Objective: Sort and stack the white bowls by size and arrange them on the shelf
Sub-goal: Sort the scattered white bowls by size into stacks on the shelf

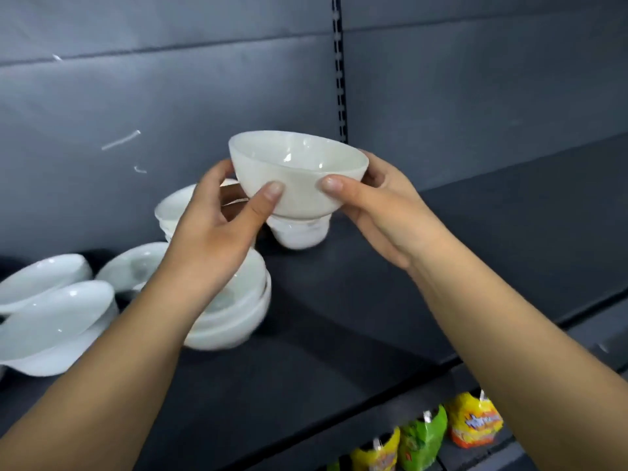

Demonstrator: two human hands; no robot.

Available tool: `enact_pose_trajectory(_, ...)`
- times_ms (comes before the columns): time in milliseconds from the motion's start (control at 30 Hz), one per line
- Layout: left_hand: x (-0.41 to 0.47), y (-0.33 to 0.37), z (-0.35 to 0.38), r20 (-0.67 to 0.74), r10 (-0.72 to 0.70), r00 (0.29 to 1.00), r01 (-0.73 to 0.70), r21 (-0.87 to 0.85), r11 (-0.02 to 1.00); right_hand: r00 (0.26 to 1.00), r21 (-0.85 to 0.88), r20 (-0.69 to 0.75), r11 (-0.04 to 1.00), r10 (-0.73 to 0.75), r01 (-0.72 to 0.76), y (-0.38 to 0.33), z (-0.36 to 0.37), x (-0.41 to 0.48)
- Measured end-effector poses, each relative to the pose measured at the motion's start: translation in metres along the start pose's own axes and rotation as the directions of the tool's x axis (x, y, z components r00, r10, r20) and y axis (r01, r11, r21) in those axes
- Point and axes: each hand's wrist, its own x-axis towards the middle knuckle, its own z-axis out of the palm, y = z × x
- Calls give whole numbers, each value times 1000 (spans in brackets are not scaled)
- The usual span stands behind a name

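A small white bowl (299, 175) is held upright in the air above the dark shelf (390, 273). My left hand (217, 226) grips its left side with the thumb on the front wall. My right hand (380, 212) grips its right side the same way. Directly beneath it a small white bowl (299, 232) stands on the shelf. A stack of white bowls (234, 307) sits under my left forearm. Another stack (170, 212) shows behind my left hand. Larger white bowls (51, 317) lie at the far left.
The shelf's grey back panel has a slotted upright rail (339, 69). The shelf's right part is bare dark surface. On the lower shelf at the bottom right stand yellow and green snack packets (448, 433).
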Motion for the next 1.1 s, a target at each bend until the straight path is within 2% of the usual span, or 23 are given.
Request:
enact_pose_trajectory(200, 46, -1, -54, -92, -26, 995, 23, -33, 999, 996, -60, 81, 997, -40, 45, -3, 47, 75)
enact_pose_trajectory(433, 74, -47, -93, -192, -121, 974, 129, 28, 991, 988, -171, 156, 984, -17, 44, 41, 83, 129)
enact_pose_trajectory(667, 75, -93, -100, -189, -153, 970, 181, 139, 974, 976, -250, 214, 968, 28, 27, 77, 82, 140)
enact_pose_trajectory(800, 71, -103, -100, -148, -147, 978, 163, 103, 981, 975, -266, 214, 964, 58, 1, 91, 77, 138)
enact_pose_trajectory(1100, 63, -113, -94, -121, -110, 987, 129, 165, 978, 976, -310, 204, 950, 82, -15, 99, 71, 130)
